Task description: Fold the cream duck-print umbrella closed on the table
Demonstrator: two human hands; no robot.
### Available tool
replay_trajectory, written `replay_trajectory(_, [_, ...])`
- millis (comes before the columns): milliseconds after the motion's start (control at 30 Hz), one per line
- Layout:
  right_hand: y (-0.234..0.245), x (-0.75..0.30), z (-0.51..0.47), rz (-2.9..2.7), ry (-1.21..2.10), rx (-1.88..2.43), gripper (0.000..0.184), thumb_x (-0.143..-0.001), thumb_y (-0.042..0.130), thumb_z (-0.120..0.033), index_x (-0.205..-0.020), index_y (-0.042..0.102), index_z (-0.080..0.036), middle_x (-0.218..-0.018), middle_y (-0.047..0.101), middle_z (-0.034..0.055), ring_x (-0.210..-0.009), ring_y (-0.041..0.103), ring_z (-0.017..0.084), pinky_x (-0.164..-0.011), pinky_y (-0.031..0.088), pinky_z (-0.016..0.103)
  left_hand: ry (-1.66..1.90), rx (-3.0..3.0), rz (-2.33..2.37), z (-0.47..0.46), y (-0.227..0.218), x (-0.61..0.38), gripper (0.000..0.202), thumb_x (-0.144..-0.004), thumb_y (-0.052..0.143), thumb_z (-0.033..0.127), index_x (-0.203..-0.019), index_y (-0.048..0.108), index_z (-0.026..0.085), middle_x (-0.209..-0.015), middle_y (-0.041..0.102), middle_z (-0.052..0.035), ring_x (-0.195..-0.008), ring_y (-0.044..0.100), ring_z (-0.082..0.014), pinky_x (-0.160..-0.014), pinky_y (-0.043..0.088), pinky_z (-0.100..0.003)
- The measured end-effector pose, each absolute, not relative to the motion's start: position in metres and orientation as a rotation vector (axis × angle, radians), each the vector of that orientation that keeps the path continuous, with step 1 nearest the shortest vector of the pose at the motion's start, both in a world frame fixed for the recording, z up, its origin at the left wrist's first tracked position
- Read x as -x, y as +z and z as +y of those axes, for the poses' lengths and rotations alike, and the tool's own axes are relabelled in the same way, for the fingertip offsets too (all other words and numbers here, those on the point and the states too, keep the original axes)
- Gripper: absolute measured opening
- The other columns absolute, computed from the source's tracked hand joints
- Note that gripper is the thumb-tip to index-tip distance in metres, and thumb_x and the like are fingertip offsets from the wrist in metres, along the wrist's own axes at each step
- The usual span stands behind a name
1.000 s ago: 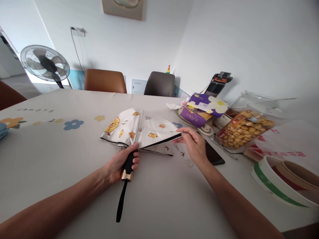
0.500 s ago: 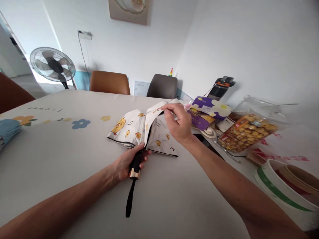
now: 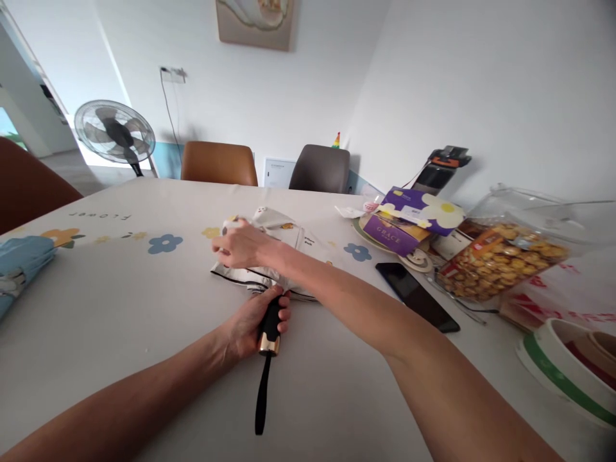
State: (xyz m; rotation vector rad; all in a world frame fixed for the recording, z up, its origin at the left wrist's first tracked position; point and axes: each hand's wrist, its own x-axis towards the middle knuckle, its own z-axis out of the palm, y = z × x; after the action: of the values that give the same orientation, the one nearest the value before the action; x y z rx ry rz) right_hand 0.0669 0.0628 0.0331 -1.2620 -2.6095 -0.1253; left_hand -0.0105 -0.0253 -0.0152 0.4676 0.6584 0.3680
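Note:
A folding umbrella point(image 3: 283, 240) with a white canopy printed with small yellow figures lies collapsed on the table point(image 3: 120, 301). My left hand point(image 3: 255, 321) is closed round its black handle with a gold end cap, and a black wrist strap trails toward me. My right hand point(image 3: 238, 247) reaches across to the left and pinches a fold of the canopy fabric, pressing it over the umbrella.
A black phone point(image 3: 416, 296) lies right of the umbrella. Beyond it are a purple box point(image 3: 399, 224), a clear jar of snacks point(image 3: 505, 250) and stacked rolls of tape point(image 3: 568, 359). A blue cloth point(image 3: 22, 263) sits at the left edge. Two chairs and a fan point(image 3: 115, 131) stand behind.
My right hand lifted the right flap of the canopy and carried it over to the left, folding the spread fabric onto the umbrella. The left hand stayed on the handle.

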Motion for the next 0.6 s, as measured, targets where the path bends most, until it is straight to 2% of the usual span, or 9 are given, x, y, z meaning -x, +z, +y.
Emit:
replay_trajectory(67, [0.025, -0.057, 0.065, -2.629, 0.061, 1.290, 0.026, -0.080, 0.044, -0.015, -0.101, 0.059, -0.018, -0.077, 0.067, 0.0021, -0.076, 0.059, 0.018, -0.093, 0.026, 0.042, 0.363, -0.479, 0.658, -0.024, -0.016, 0.010, 0.014, -0.088, 0.047, 0.024, -0.082, 0.049, 0.012, -0.064, 0.041, 0.0040, -0.043, 0.040, -0.0044, -0.033, 0.036, -0.016])
replay_trajectory(167, [0.026, -0.055, 0.055, -2.545, 0.060, 1.263, 0.032, -0.082, 0.040, -0.012, -0.108, 0.058, -0.018, -0.078, 0.068, 0.0013, -0.073, 0.059, 0.015, -0.088, 0.031, 0.036, 0.353, -0.466, 0.655, -0.024, -0.016, 0.009, 0.014, -0.088, 0.048, 0.025, -0.081, 0.049, 0.013, -0.063, 0.040, 0.0042, -0.043, 0.039, -0.0042, -0.033, 0.036, -0.016])
replay_trajectory(267, [0.042, -0.074, 0.043, -2.348, -0.057, 1.376, 0.027, -0.084, 0.040, -0.016, -0.101, 0.060, -0.019, -0.082, 0.068, 0.0012, -0.072, 0.058, 0.015, -0.071, 0.035, 0.028, 0.340, -0.440, 0.671, -0.023, -0.017, 0.009, 0.015, -0.088, 0.047, 0.026, -0.082, 0.049, 0.012, -0.062, 0.040, 0.0044, -0.042, 0.040, -0.0041, -0.032, 0.036, -0.016])
replay_trajectory(367, [0.058, -0.110, 0.037, -2.055, -0.194, 1.624, 0.022, -0.085, 0.040, -0.023, -0.087, 0.061, -0.019, -0.075, 0.066, 0.0002, -0.067, 0.056, 0.015, -0.061, 0.032, 0.026, 0.339, -0.426, 0.669, -0.023, -0.018, 0.009, 0.017, -0.088, 0.048, 0.027, -0.083, 0.049, 0.011, -0.061, 0.041, 0.0046, -0.042, 0.041, -0.0040, -0.033, 0.036, -0.016])
replay_trajectory(467, [0.060, -0.143, 0.042, -1.859, -0.312, 1.831, 0.022, -0.083, 0.040, -0.024, -0.080, 0.061, -0.018, -0.076, 0.065, 0.0020, -0.067, 0.055, 0.015, -0.060, 0.032, 0.026, 0.343, -0.427, 0.671, -0.023, -0.018, 0.009, 0.017, -0.088, 0.048, 0.027, -0.084, 0.050, 0.011, -0.061, 0.042, 0.0046, -0.042, 0.041, -0.0038, -0.033, 0.035, -0.015])
replay_trajectory(533, [0.052, -0.155, 0.048, -1.923, -0.238, 1.933, 0.023, -0.082, 0.042, -0.024, -0.077, 0.063, -0.018, -0.078, 0.066, 0.0039, -0.072, 0.057, 0.017, -0.062, 0.035, 0.026, 0.345, -0.431, 0.681, -0.024, -0.017, 0.009, 0.017, -0.088, 0.048, 0.027, -0.084, 0.050, 0.011, -0.061, 0.042, 0.0046, -0.042, 0.040, -0.0037, -0.033, 0.035, -0.015])
replay_trajectory(600, [0.038, -0.158, 0.058, -2.080, -0.094, 1.901, 0.023, -0.082, 0.044, -0.026, -0.082, 0.065, -0.018, -0.093, 0.067, 0.0055, -0.086, 0.059, 0.019, -0.072, 0.038, 0.027, 0.346, -0.429, 0.685, -0.025, -0.016, 0.009, 0.017, -0.088, 0.048, 0.027, -0.083, 0.050, 0.011, -0.060, 0.041, 0.0047, -0.042, 0.040, -0.0036, -0.033, 0.034, -0.015])
